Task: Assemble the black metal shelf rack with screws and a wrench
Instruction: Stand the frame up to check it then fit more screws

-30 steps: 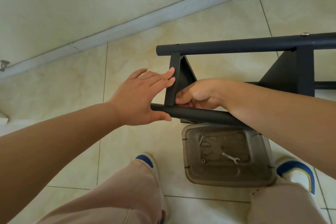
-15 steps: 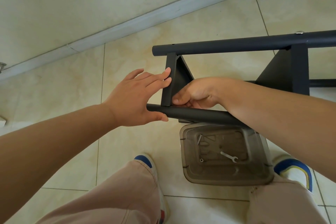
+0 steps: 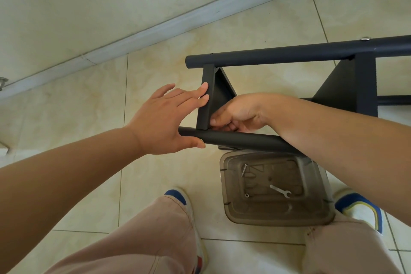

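Over the tiled floor, two hands work one black rack: matte black, two round tubes, two flat cross pieces. Left hand lies flat, fingers straight against a cross piece; right hand pinches at its joint. One clear bin below holds one wrench and a couple of screws.

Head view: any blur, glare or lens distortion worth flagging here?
Head view: sharp and evenly lit, no harsh glare; wide-angle bending curves the pale baseboard and swells the forearms; the small silver wrench reads clearly in the translucent brown plastic tray.
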